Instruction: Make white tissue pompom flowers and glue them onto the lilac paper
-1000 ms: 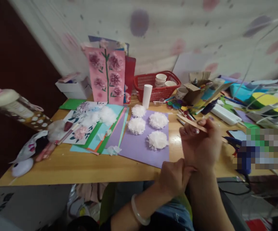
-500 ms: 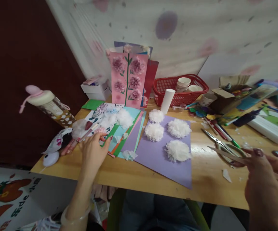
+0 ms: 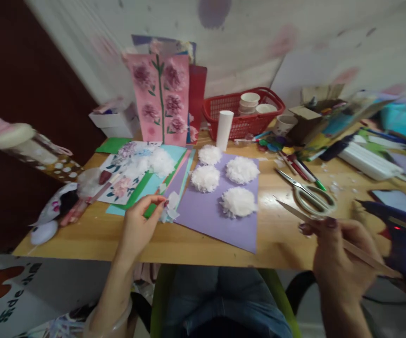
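Note:
My left hand (image 3: 143,217) is closed, thumb and forefinger pinched at some pale blue and white paper scraps (image 3: 170,207) by the purple sheet's left edge. My right hand (image 3: 345,251) grips a thin pale-brown strip with a pointed end (image 3: 292,210), its tip toward the left above the table. On the purple paper (image 3: 220,232) lie several white ruffled paper flowers (image 3: 238,202). Scissors (image 3: 308,193) with pale handles rest just beyond my right hand. Coloured sheets (image 3: 146,185) and a printed flower sheet with white fluff lie beyond my left hand.
A white paper tube (image 3: 225,130) stands before a red basket (image 3: 208,115) of paper cups. A pink flower card (image 3: 146,129) stands at the back. At right are a glue gun (image 3: 398,223) with a red light and a phone (image 3: 396,201). A bottle (image 3: 44,152) leans left.
The view has swung right and down, bringing the glue gun into sight. My left hand has moved from the coloured sheets to the paper scraps. My right hand still holds the strip.

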